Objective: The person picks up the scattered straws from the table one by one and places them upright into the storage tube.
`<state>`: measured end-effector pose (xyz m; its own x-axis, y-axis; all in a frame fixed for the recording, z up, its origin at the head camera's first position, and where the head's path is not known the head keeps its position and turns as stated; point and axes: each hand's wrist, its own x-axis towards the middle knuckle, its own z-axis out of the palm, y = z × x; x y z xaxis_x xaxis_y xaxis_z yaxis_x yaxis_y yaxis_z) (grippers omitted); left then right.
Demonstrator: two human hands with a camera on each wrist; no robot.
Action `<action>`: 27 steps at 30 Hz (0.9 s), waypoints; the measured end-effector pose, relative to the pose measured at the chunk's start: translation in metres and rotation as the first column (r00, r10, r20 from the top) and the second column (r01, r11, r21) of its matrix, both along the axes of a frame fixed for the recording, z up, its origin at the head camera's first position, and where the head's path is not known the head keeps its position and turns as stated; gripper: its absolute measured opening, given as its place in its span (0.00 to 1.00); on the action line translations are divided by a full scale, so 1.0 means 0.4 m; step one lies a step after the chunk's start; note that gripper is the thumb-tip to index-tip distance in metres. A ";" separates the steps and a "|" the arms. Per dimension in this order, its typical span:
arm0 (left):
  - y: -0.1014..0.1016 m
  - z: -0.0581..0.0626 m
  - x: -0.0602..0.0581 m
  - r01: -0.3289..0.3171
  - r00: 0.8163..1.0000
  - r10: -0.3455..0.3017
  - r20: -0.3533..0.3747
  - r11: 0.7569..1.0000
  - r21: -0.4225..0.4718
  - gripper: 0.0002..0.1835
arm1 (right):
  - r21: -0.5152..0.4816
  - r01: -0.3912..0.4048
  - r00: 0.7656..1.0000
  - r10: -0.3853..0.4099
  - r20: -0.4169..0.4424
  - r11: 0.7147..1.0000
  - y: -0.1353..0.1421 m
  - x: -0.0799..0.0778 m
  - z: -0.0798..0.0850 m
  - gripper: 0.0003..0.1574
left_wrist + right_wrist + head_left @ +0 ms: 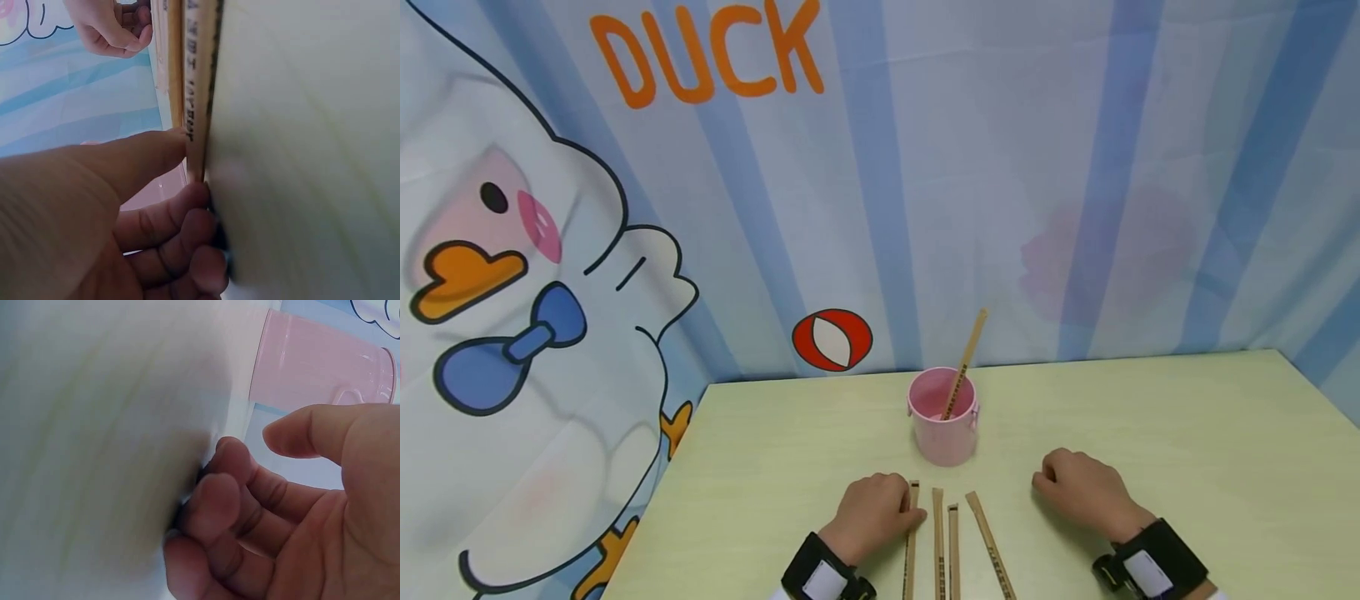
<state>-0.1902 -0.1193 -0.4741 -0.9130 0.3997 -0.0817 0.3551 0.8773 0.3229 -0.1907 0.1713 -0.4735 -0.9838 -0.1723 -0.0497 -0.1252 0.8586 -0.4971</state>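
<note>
My left hand (874,515) is at the leftmost of several slim brown sticks with dark printed lettering, which lie lengthwise on the table. Its thumb and index finger pinch that stick (910,554) near its far end; up close in the left wrist view, the lettered stick (199,81) runs down between them. To its right lie a second stick (938,533), a third (954,554) and a slanted one (991,546). My right hand (1086,492) rests on the table, fingers loosely curled, holding nothing; the right wrist view shows a gap between thumb and fingers (212,503).
Beyond the sticks stands a pink bucket (946,442) with small side handles, one brown stick (967,354) leaning in it. The pale yellow table (1187,417) ends at a blue striped curtain (985,167) with a duck print on the left.
</note>
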 end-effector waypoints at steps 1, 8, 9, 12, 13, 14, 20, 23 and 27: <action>0.000 -0.001 0.000 0.000 1.000 0.000 -0.004 1.000 0.001 0.22 | 0.001 0.000 1.000 0.000 0.000 1.000 0.000 0.000 0.000 0.23; -0.003 -0.005 -0.003 0.011 0.998 -0.012 -0.065 1.000 -0.012 0.21 | -0.003 -0.012 1.000 0.012 -0.007 1.000 0.000 0.002 0.002 0.23; -0.003 -0.006 -0.003 0.011 0.997 -0.012 -0.072 1.000 -0.012 0.20 | -0.004 -0.014 1.000 0.014 -0.008 1.000 0.001 0.002 0.001 0.23; -0.003 -0.007 -0.004 0.012 0.996 -0.013 -0.091 1.000 -0.006 0.21 | -0.004 -0.011 1.000 0.011 -0.002 1.000 0.001 0.002 0.000 0.23; -0.003 -0.007 -0.004 0.012 0.995 -0.012 -0.098 1.000 -0.004 0.21 | -0.003 -0.009 1.000 0.009 -0.001 1.000 0.001 0.002 -0.001 0.23; -0.003 -0.007 -0.004 0.012 0.994 -0.012 -0.105 1.000 -0.001 0.21 | -0.003 -0.009 1.000 0.009 0.000 1.000 0.001 0.001 -0.001 0.23; -0.006 -0.008 -0.006 0.019 0.988 -0.018 -0.151 1.000 0.003 0.23 | -0.008 -0.014 1.000 0.014 -0.002 1.000 0.002 0.002 -0.002 0.23; -0.013 -0.004 -0.010 0.010 0.987 -0.006 -0.163 1.000 0.025 0.23 | -0.009 -0.024 1.000 0.024 -0.004 1.000 0.004 0.001 -0.004 0.24; -0.027 0.011 -0.020 -0.004 0.988 0.017 -0.153 0.997 0.083 0.22 | -0.007 -0.024 1.000 0.024 -0.004 1.000 0.005 0.000 -0.001 0.23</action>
